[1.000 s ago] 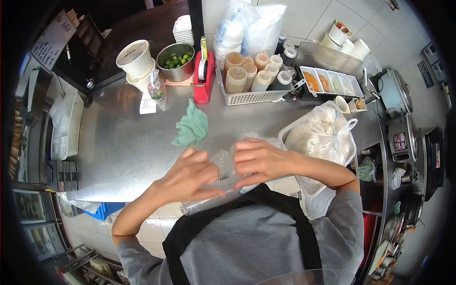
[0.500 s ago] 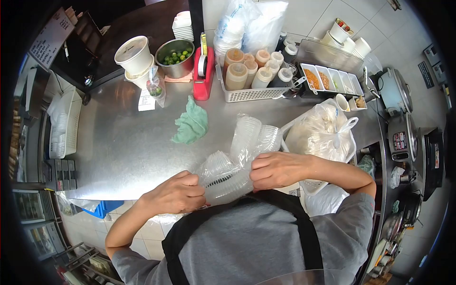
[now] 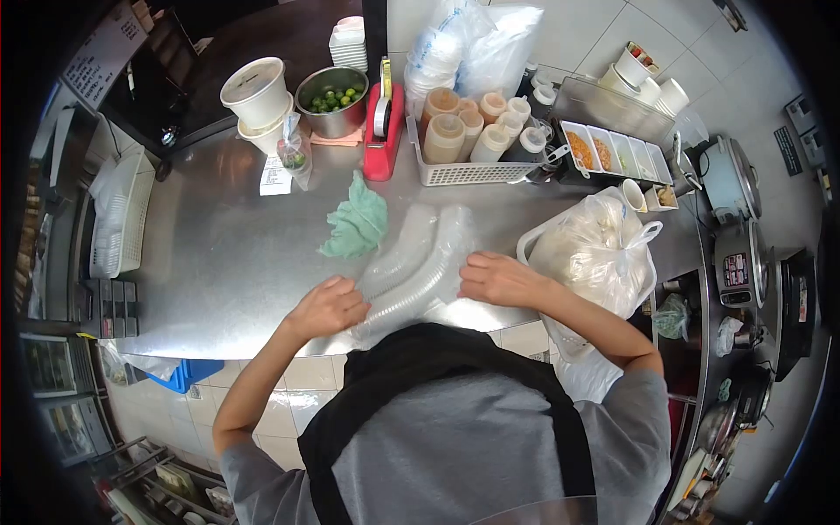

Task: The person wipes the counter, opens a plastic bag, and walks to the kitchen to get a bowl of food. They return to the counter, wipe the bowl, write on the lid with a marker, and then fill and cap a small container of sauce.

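Observation:
A clear plastic bag (image 3: 435, 249) lies on the steel counter in front of my body, with curved rows of nested clear plastic lids or cups (image 3: 411, 293) inside; their exact kind is hard to make out. My left hand (image 3: 331, 306) is closed on the near left edge of this bag. On the opposite side, my right hand (image 3: 500, 280) pinches the bag's right edge with curled fingers. Just beyond the rows sits a crumpled green cloth (image 3: 355, 219).
On my right, a white basket (image 3: 652, 284) holds a knotted bag (image 3: 591, 249). Along the back stand a sauce-bottle basket (image 3: 477, 173), a red tape dispenser (image 3: 382, 140), a pot of limes (image 3: 331, 122) and white tubs (image 3: 255, 96). The counter (image 3: 219, 254) ends near my body.
The bagged rows have shifted away from my body and now lie flatter and straighter, close to the green cloth. Both hands have moved forward with the bag and slightly further apart.

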The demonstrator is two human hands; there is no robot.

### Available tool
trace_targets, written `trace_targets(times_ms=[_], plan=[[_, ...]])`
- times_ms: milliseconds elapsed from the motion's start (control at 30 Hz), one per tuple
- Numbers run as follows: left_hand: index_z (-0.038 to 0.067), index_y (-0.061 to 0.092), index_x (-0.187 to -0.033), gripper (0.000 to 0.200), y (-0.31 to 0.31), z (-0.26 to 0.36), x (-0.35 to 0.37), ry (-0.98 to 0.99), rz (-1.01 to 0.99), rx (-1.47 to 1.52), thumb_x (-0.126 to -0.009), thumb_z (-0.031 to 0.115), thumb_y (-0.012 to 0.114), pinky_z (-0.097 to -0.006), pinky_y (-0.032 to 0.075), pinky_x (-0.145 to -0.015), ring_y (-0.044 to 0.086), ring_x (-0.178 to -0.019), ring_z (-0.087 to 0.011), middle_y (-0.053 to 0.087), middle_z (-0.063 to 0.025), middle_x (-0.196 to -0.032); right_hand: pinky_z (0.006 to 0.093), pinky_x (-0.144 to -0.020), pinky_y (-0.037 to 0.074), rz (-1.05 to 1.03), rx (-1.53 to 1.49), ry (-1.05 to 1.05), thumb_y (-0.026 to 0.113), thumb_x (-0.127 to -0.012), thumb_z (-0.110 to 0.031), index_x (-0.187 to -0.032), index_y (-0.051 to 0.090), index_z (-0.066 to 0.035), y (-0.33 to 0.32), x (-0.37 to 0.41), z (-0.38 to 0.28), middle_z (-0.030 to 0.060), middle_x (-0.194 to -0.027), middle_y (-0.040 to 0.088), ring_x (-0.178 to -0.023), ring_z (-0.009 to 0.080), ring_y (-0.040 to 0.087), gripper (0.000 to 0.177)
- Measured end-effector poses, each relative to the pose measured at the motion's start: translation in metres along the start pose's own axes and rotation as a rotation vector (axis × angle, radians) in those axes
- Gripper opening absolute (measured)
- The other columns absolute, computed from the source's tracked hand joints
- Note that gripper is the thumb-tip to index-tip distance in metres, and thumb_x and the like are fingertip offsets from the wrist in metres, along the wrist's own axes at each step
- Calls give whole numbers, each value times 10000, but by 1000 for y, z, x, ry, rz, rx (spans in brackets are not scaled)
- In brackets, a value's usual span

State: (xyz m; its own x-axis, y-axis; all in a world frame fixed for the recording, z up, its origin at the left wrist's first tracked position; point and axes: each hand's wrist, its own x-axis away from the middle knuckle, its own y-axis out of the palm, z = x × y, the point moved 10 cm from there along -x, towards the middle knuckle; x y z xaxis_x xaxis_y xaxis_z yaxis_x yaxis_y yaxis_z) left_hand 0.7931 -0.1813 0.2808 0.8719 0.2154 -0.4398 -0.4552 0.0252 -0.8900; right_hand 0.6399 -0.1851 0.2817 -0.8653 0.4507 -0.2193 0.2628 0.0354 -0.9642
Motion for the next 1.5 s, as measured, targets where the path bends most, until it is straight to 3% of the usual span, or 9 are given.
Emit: trace_targets(times_ms=[133,200,333,467,700,933,1133,1300,1500], plan=[[71,545,-712,120,39,-38,19,-230,-27,-106,-655,119,639,-319,415,-626,480,-761,-202,472,-32,-746,325,-737,409,-19,65,314,621,-727,-241,-771,551,-80,49,12,37,36,-824,525,-828,195,507,182],[58,544,-807,189,31,-52,31,-561,110,-86,-668,136,645,-339,428,-661,485,-829,-236,481,-61,-818,329,-733,403,-105,69,481,615,-726,-214,-799,564,-80,67,15,41,37,-846,533,-845,194,508,161],[62,480,-1058,420,32,-50,78,-1200,252,-8,-689,164,653,-394,452,-694,521,-897,-326,481,-141,-941,326,-727,401,228,85,474,589,-703,-153,-908,584,-88,39,-13,21,40,-921,525,-899,196,500,216],[48,382,-1194,532,109,-48,140,-1570,181,760,-734,150,630,-348,497,-666,624,-809,-323,578,-210,-949,354,-718,410,178,95,503,552,-697,-100,-1003,576,-93,66,-40,20,77,-1016,491,-955,253,464,307],[26,434,-1188,460,111,-51,125,-1229,484,1110,-770,-164,473,-253,484,-774,597,-900,-138,615,-88,-1011,428,-817,381,28,25,539,729,-584,-153,-1111,531,-145,98,-36,34,87,-1129,438,-1055,311,389,563],[36,449,-1200,430,113,-85,125,-1194,569,1198,-796,-93,519,-247,477,-772,597,-894,-127,612,-50,-1019,447,-798,367,-24,-158,516,746,-604,-191,-1080,527,-155,92,-32,38,77,-1132,433,-1101,314,363,525],[55,444,-1215,380,150,-84,103,-1336,844,1709,-848,-5,517,-244,478,-731,591,-849,-114,582,-48,-1079,449,-832,367,-14,-152,520,741,-628,-211,-1137,492,-159,85,-39,27,63,-1165,422,-1156,315,339,569],[29,329,-1225,570,130,-111,132,-1249,756,867,-703,-68,537,-321,443,-839,464,-1056,-225,444,-116,-1122,455,-835,372,29,-252,540,733,-643,-226,-1159,482,-158,86,-31,33,72,-1170,429,-1159,306,353,578],[57,437,-1161,510,-3,-65,106,-1219,496,29,-691,-27,617,-300,453,-724,499,-981,-220,467,-138,-1072,408,-782,404,179,-280,567,714,-645,-173,-1117,493,-67,80,-34,37,107,-1124,445,-1118,294,399,533]])
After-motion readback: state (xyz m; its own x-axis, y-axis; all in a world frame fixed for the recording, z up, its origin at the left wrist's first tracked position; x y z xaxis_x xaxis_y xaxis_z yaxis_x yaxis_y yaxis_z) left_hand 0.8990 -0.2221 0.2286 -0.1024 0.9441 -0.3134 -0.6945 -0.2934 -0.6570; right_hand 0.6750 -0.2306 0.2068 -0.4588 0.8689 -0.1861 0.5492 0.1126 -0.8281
